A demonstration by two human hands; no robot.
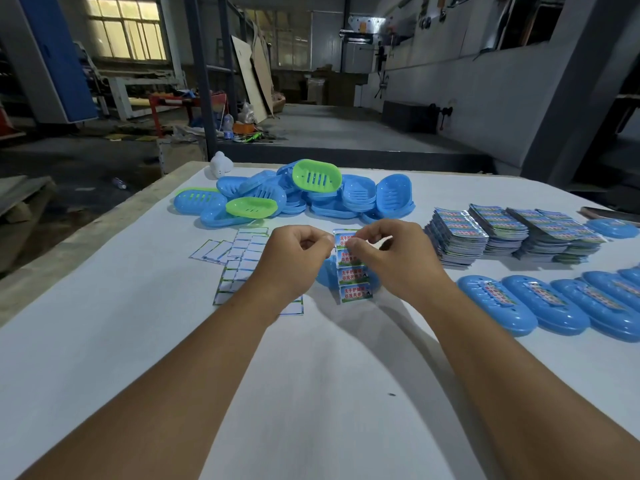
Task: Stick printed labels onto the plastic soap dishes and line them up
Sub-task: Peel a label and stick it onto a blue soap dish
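Observation:
A strip of printed labels (353, 275) hangs upright over the middle of the white table (311, 393). My left hand (294, 254) pinches its top left edge and my right hand (388, 254) pinches the top label. Behind the strip lies one blue soap dish (325, 275), mostly hidden. A row of labelled blue dishes (540, 306) runs along the right side. A heap of blue and green unlabelled dishes (304, 192) sits at the far middle of the table.
Stacks of label sheets (502, 233) stand at the right rear, with another blue dish (611, 227) beyond them. Emptied backing sheets (242, 261) lie left of my hands. A small white object (220, 164) sits at the far table edge.

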